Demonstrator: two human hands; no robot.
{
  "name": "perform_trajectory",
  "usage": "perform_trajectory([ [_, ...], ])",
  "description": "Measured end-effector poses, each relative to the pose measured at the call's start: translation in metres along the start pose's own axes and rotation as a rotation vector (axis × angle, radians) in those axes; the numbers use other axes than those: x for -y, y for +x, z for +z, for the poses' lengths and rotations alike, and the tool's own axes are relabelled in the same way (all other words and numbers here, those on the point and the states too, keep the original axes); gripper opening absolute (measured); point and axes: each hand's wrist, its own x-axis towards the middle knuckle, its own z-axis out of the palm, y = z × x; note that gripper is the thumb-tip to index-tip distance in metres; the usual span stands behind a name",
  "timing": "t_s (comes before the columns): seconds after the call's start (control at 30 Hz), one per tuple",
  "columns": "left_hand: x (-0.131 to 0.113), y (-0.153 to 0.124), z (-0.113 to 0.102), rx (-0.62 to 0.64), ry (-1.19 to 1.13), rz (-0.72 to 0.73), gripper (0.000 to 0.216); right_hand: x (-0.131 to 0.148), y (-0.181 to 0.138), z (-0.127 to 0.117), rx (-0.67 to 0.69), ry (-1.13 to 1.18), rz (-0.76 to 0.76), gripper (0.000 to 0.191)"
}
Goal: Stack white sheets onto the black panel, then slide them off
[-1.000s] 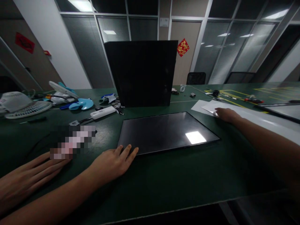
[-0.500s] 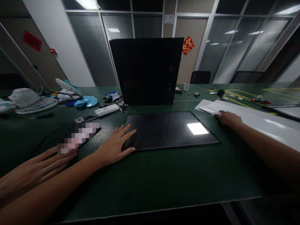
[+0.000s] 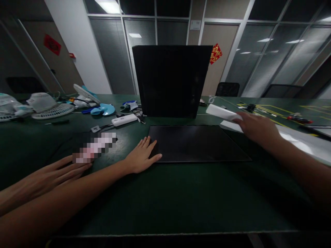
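My left hand lies with fingers spread on the left edge of a flat black display panel, which rests on the green table. My right hand pinches the corner of a white sheet, and that corner is raised off the table beyond the panel's right far corner. Beneath it, more white sheeting extends to the right, partly covered by my forearm. The right thumb and part of the grip are hidden.
Another person's hand lies at the left by a pixelated device. A tall black board stands behind the panel. Fan parts, a white power bank and a dark screwdriver lie at the back left.
My right hand has lifted the white sheet's corner from the table. My left hand stays on the panel's left edge. The whole view has shifted, and the bright reflection on the panel is gone.
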Motion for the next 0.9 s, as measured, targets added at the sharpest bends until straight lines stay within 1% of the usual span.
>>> perform_trajectory([
  [0.03, 0.001, 0.001, 0.000, -0.019, -0.054, -0.019, 0.092, 0.020, -0.008, -0.005, 0.010, 0.039, -0.087, 0.071],
  [0.1, 0.003, 0.000, 0.001, -0.060, -0.175, -0.079, 0.091, 0.060, -0.028, -0.008, 0.054, 0.137, -0.258, 0.066],
  [0.17, 0.005, -0.002, 0.000, -0.084, -0.259, -0.123, 0.091, 0.100, -0.050, -0.003, 0.140, 0.233, -0.425, 0.061],
  [0.27, 0.004, -0.003, -0.002, -0.074, -0.264, -0.107, 0.095, 0.148, -0.074, 0.006, 0.270, 0.330, -0.658, 0.062],
  [0.3, 0.003, -0.004, -0.003, -0.061, -0.244, -0.091, 0.097, 0.159, -0.078, 0.008, 0.304, 0.353, -0.704, 0.064],
  [0.37, 0.003, -0.003, -0.002, -0.038, -0.200, -0.066, 0.098, 0.172, -0.081, 0.009, 0.349, 0.397, -0.741, 0.068],
  [0.47, 0.009, 0.000, 0.000, -0.058, -0.185, -0.078, 0.085, 0.174, -0.076, 0.010, 0.382, 0.477, -0.734, 0.072],
  [0.57, 0.016, 0.004, 0.002, -0.117, -0.206, -0.132, 0.065, 0.156, -0.058, 0.019, 0.373, 0.539, -0.699, 0.070],
  [0.63, 0.018, 0.006, 0.003, -0.127, -0.208, -0.138, 0.056, 0.130, -0.037, 0.031, 0.296, 0.527, -0.626, 0.068],
  [0.67, 0.018, 0.006, 0.002, -0.120, -0.208, -0.134, 0.055, 0.112, -0.023, 0.040, 0.235, 0.499, -0.566, 0.067],
  [0.73, 0.015, 0.005, 0.001, -0.098, -0.196, -0.122, 0.059, 0.065, 0.004, 0.060, 0.120, 0.412, -0.403, 0.066],
  [0.83, 0.009, 0.003, 0.000, -0.059, -0.163, -0.114, 0.073, -0.021, 0.030, 0.093, -0.001, 0.203, -0.164, 0.069],
  [0.9, 0.007, 0.001, -0.001, -0.045, -0.159, -0.127, 0.080, -0.075, 0.031, 0.113, 0.015, 0.063, 0.031, 0.078],
])
